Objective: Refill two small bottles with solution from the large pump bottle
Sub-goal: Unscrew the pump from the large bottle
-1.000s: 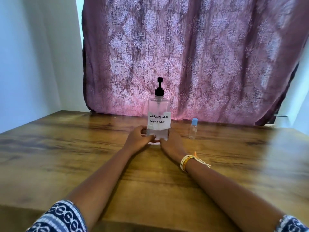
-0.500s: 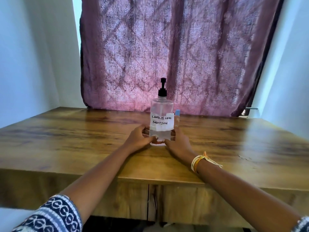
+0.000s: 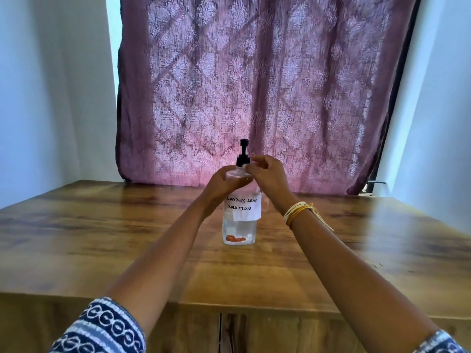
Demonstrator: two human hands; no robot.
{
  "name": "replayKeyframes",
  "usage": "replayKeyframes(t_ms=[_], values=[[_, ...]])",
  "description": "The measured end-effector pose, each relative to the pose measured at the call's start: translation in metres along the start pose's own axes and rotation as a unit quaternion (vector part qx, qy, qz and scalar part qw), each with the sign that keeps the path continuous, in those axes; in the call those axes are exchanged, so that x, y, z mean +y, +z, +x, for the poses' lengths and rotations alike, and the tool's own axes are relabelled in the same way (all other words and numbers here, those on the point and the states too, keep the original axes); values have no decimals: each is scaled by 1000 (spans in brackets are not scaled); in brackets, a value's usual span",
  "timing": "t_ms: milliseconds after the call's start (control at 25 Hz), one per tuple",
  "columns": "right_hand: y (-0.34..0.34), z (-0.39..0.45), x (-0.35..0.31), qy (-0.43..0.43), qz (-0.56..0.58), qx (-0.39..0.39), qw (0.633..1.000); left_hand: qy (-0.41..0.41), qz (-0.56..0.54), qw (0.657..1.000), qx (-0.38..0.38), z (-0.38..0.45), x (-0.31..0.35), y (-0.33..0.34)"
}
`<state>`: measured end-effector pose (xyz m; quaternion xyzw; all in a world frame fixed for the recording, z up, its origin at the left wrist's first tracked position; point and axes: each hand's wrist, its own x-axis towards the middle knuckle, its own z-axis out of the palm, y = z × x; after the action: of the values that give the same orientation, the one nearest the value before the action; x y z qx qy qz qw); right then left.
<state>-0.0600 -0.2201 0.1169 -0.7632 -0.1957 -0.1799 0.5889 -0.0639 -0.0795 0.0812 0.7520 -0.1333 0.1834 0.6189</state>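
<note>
Clear plastic pump bottle (image 3: pixel 239 215), labelled "contact lens solution", stands upright near the middle of the wooden counter (image 3: pixel 102 238). Left hand (image 3: pixel 224 183) grasps its shoulder; right hand (image 3: pixel 267 174) pinches the black pump collar (image 3: pixel 240 160) with the fingertips. Judgement: the step in hand is opening the pump top, an early stage. The next move calls for a firm hold on the body while the collar turns. No small bottle can be made out. Maroon patterned curtain (image 3: pixel 254 85) hangs behind, between pale walls (image 3: pixel 51 98).
</note>
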Motion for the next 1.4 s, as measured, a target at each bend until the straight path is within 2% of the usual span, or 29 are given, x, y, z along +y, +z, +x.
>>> replayKeyframes(t_ms=[200, 400, 520, 600, 720, 800, 840, 920, 1040, 1160, 1280, 1400], values=[[12, 26, 0, -63, -42, -2, 997, 40, 4, 999, -17, 13, -15, -6], [11, 52, 6, -85, -85, -36, 992, 63, -15, 998, 7, 21, -24, -3], [5, 59, 9, -119, -61, -68, 989, 70, -14, 997, 9, 22, -26, -4], [4, 60, 12, -123, 23, -141, 982, 83, -33, 996, 3, 23, -29, -7], [-5, 67, 25, -105, 183, -280, 937, 84, -59, 995, 2, 23, -32, -8], [-8, 69, 27, -83, 212, -328, 917, 88, -54, 995, -2, 24, -33, -6], [-7, 69, 27, -83, 192, -328, 921, 87, -49, 995, -2, 24, -32, -6], [-2, 66, 27, -104, 129, -263, 950, 92, -37, 995, 0, 23, -32, -5], [4, 61, 30, -99, 148, -174, 968, 104, -35, 994, 4, 21, -31, -6], [1, 64, 34, -61, 214, -180, 958, 111, -42, 993, 8, 19, -30, -3], [-1, 63, 37, -59, 271, -238, 931, 121, -49, 991, 8, 18, -30, -2], [8, 57, 34, -69, 227, -220, 946, 118, -39, 992, 18, 18, -31, -3]])
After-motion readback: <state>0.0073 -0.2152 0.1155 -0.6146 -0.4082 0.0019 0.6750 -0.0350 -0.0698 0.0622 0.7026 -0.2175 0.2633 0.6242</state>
